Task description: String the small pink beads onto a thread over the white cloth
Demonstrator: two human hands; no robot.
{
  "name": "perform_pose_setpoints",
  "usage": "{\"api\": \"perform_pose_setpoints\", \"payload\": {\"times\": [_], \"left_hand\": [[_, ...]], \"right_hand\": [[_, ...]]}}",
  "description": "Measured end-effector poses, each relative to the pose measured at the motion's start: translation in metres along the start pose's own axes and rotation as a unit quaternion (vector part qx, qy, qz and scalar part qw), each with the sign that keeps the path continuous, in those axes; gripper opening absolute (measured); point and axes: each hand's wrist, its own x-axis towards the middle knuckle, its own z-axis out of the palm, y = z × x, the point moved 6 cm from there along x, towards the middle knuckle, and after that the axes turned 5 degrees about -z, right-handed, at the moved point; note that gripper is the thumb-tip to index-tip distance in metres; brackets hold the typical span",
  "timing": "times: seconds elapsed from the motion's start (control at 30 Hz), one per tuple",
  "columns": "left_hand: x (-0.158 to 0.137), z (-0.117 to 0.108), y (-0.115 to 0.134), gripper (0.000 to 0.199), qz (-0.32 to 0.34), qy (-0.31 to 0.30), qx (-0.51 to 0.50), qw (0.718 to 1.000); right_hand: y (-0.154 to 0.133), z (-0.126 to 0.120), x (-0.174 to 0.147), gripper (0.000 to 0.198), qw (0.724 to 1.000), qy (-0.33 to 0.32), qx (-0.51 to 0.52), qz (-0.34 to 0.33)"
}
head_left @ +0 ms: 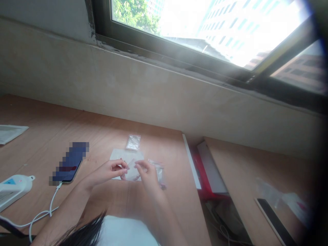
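Observation:
My left hand (116, 169) and my right hand (147, 171) face each other above a white sheet (115, 154) on the wooden desk. Between them is a small clear plastic bag (132, 168), its corners pinched in the fingertips of both hands. What is inside the bag, if anything, is too faint to make out. Just beyond the sheet lies a small zip bag (133, 142) with something pale in it. Other clear zip bags (160, 173) lie beside my right hand, partly hidden by it.
A phone (70, 164) with a white charging cable (54, 200) lies on the left, near a white power strip (16, 189). A white packet (11, 133) is at the far left. To the right, a gap with a red container (201, 174) separates a second desk (238, 164).

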Motion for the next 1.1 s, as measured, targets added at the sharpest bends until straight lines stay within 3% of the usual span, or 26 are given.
{"api": "perform_pose_setpoints", "payload": {"times": [0.1,0.17,0.33,0.47,0.63,0.87,0.93,1.1], "left_hand": [[0.001,0.001,0.000,0.018,-0.022,0.001,-0.016,1.000],[0.002,0.001,0.000,0.018,-0.034,0.012,-0.024,0.999],[0.006,0.006,0.001,0.024,-0.035,0.024,-0.021,0.999],[0.008,0.008,0.001,0.025,-0.037,0.027,0.002,0.999],[0.007,0.010,0.001,0.023,-0.039,0.013,-0.007,0.999],[0.010,0.016,-0.005,0.027,-0.016,0.003,-0.051,0.999],[0.012,0.014,-0.007,0.025,-0.010,0.024,-0.058,0.998],[0.014,-0.002,-0.014,0.023,-0.027,0.119,-0.039,0.992]], "right_hand": [[-0.005,-0.008,-0.003,0.019,0.992,0.091,-0.081,-0.027],[-0.011,-0.009,-0.006,0.019,0.988,0.113,-0.103,-0.028],[-0.022,0.015,-0.009,0.020,0.998,-0.047,-0.042,-0.023],[-0.022,0.021,-0.010,0.023,0.993,-0.112,0.029,-0.007],[-0.013,0.024,-0.007,0.017,0.983,-0.140,0.116,0.019],[-0.018,0.024,-0.004,0.011,0.980,-0.151,0.124,0.033],[-0.019,0.022,-0.006,0.009,0.983,-0.138,0.111,0.038],[-0.005,0.010,-0.002,0.013,0.998,-0.035,0.003,0.056]]}}
